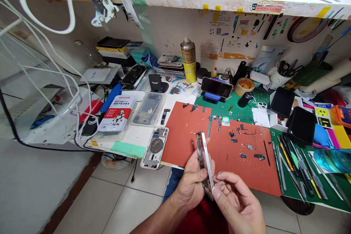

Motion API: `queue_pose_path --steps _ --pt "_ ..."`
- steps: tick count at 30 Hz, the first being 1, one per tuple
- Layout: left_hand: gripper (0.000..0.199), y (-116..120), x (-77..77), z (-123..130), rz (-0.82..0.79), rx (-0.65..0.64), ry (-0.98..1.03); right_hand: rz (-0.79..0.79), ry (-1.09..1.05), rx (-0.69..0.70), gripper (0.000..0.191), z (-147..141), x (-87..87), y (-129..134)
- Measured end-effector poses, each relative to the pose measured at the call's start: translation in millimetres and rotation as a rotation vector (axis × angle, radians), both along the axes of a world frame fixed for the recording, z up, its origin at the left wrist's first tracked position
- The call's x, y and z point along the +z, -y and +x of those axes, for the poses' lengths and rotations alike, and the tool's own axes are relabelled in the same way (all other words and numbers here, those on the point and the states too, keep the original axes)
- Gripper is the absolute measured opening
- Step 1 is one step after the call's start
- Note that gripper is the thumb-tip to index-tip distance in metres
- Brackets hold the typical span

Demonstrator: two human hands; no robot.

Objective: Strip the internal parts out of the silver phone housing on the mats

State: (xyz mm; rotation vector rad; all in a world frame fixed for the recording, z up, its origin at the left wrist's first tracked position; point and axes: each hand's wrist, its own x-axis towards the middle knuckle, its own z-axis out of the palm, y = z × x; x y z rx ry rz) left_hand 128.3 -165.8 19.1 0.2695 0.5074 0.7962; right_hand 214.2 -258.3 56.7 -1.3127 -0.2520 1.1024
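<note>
A phone frame (207, 157) with a pale metal side band stands on edge above the front of the red-brown mat (183, 135). My left hand (192, 182) is closed around it, thumb across the inner side and fingers behind. At its lower end, my right hand (238, 197) pinches the corner between thumb and fingers. Whether a small part is also between those fingertips is hidden. On the mat beyond lie several small phone parts, among them a dark metal-cased piece (259, 157) and a thin black strip (267, 153).
Left of the mat lies another opened phone housing (155, 148), near a boxed battery (117, 113). A phone on a blue stand (212, 97) and a spray can (188, 60) are behind. Tweezers and screwdrivers (298, 168) lie at right, beside a blue-tinted container (331, 161). A shelf (192, 2) overhangs the bench.
</note>
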Motion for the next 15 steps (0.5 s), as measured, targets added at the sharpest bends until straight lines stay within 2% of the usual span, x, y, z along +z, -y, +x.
queue_pose_path --steps 2,5,8,10,12,15 --pt "0.065 1 4.7 2 -0.007 0.04 -0.058 0.006 0.243 -0.042 0.033 -2 -6.9 1" --pt "0.05 5 12.0 4 -0.011 0.126 -0.163 0.103 0.62 0.008 0.015 4 -17.5 2" --pt "0.04 13 9.8 -1 0.0 0.174 -0.171 0.129 0.739 0.013 0.012 20 -17.6 -1" --pt "0.043 19 0.8 -10 0.005 0.124 -0.114 0.122 0.731 0.039 0.011 38 -10.5 -4" --pt "0.054 21 -10.0 -22 -0.008 0.026 -0.068 0.134 0.711 0.143 0.013 59 -0.4 -7" --pt "0.05 14 -16.8 -35 -0.1 -0.238 -0.099 0.144 0.691 0.356 0.021 93 12.9 -11"
